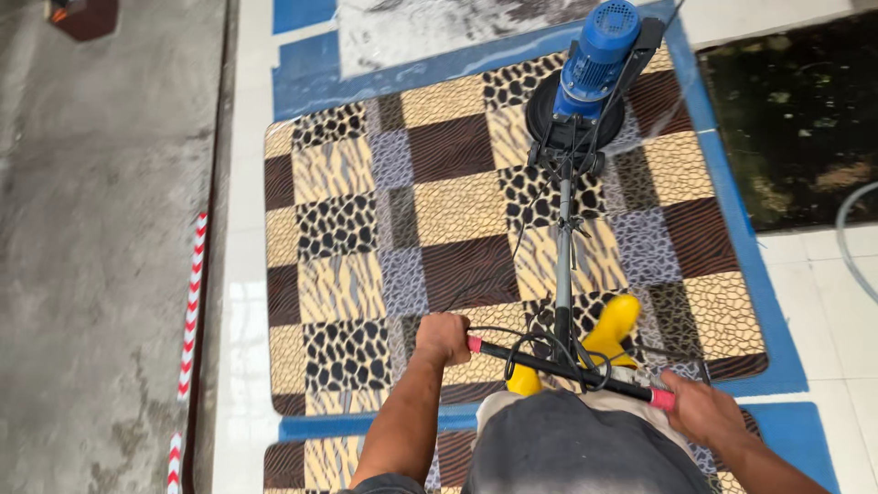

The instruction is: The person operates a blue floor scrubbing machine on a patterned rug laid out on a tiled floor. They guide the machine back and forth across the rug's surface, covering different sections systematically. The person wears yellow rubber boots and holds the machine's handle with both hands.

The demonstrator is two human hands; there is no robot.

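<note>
Your left hand (443,337) is wrapped shut around the red-capped left end of the handlebar (562,369), and your right hand (700,410) is curled tight over the right end; each grip is pressed together on the bar, fingers closed round it, so the machine is held from both sides at once; that spread hold looks suited to keeping a spinning head from swinging sideways; both your forearms run forward and slightly inward from the bottom of the view, wrists low, elbows bent near your waist; the floor scrubber (585,87) stands well ahead of you, its blue motor on a round black base resting on the far part of the patchwork animal-print rug (457,210), linked to the handlebar by a long grey pole (563,247) that leans back toward you; a black cable (540,348) loops loosely round the bar; your yellow boots (613,329) stand on the near edge of the rug, just under the bar; the rug lies flat on a blue sheet (732,192) over wet white floor tiles (242,274); a red-and-white striped strip (192,302) edges the grey concrete (101,229) at the left
</note>
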